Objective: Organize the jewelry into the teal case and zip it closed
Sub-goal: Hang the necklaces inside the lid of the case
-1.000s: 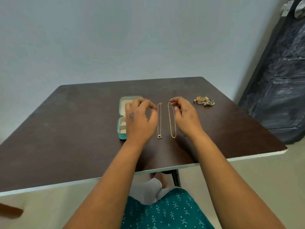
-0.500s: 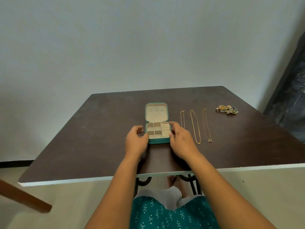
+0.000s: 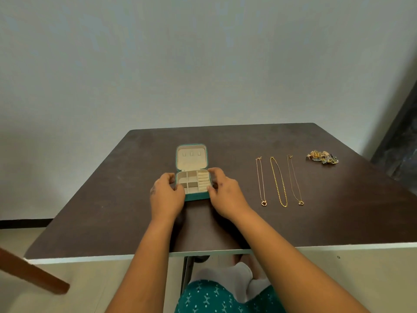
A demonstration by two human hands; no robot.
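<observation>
The teal case point(image 3: 195, 196) lies open on the dark table, its lid point(image 3: 191, 158) flat behind the cream-lined compartments. My left hand point(image 3: 166, 195) grips the case's left side and my right hand point(image 3: 225, 195) grips its right side, fingers curled over the rim. To the right, three thin gold necklaces lie straight and side by side: one with a ring pendant point(image 3: 261, 180), a thicker chain point(image 3: 278, 181), and one with a small pendant point(image 3: 294, 179). A small heap of gold and coloured jewelry point(image 3: 322, 157) sits at the far right.
The brown table point(image 3: 112, 211) has a white front edge close to my lap. A wooden stick point(image 3: 33, 274) pokes in at lower left. A dark cabinet point(image 3: 401, 141) stands by the right wall.
My hands left the necklaces and took hold of the case on both sides. The view has swung left, so the case sits centred and the necklaces lie further right.
</observation>
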